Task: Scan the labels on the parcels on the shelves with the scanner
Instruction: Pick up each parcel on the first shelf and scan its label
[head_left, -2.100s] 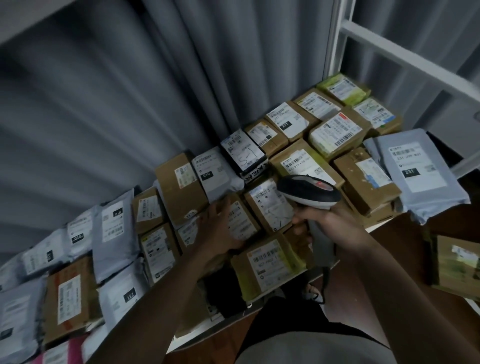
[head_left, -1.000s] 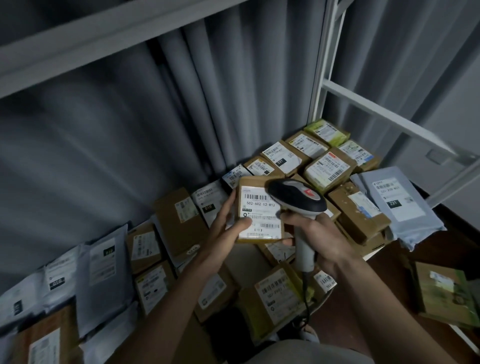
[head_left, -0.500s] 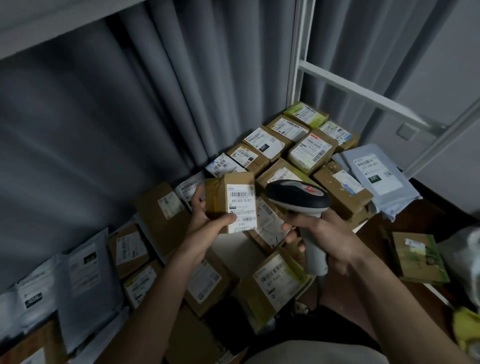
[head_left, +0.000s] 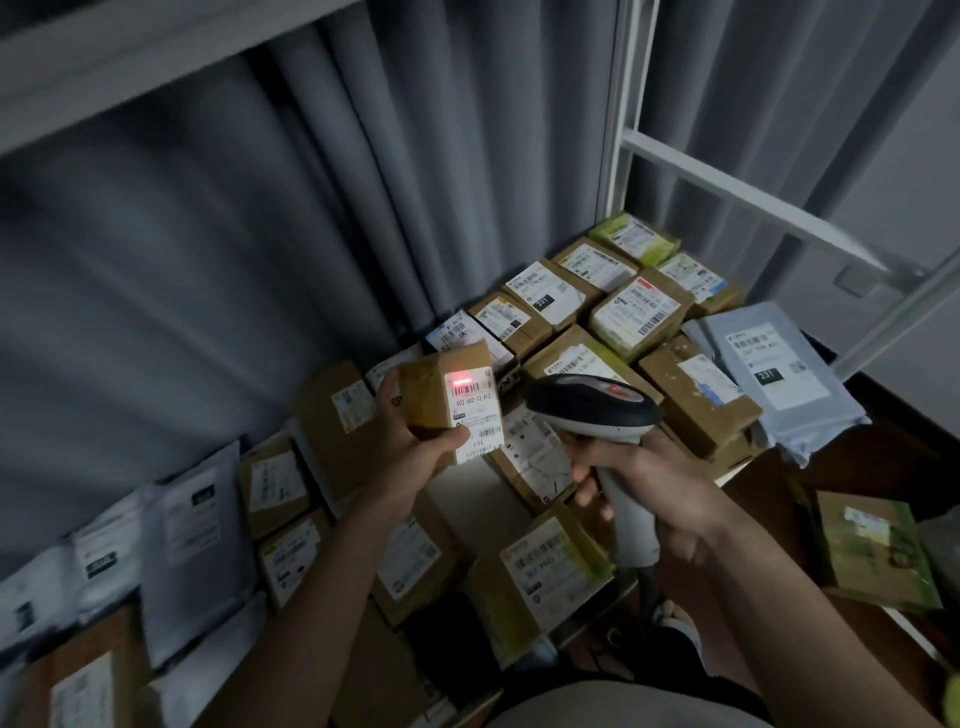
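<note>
My left hand (head_left: 415, 441) grips a small brown cardboard parcel (head_left: 431, 395) lifted above the shelf, its white label (head_left: 475, 410) turned toward the scanner. A red light bar glows on the label's top barcode. My right hand (head_left: 649, 493) grips the grey handle of the scanner (head_left: 592, 410), whose dark head points left at the label from a short distance. Many other labelled parcels lie on the shelf below, among them a box with a large white label (head_left: 636, 312) and a grey mailer bag (head_left: 769, 374).
A white shelf frame (head_left: 727, 187) rises at the right, and a shelf board (head_left: 156, 67) crosses overhead at the left. Grey curtain hangs behind. A green-brown parcel (head_left: 872, 551) lies lower right on dark flooring. Grey mailers (head_left: 197, 540) fill the shelf's left side.
My left hand picked a small parcel from the shelf, lifted it and turned its label toward the scanner. The scanner's red light now falls on the barcode.
</note>
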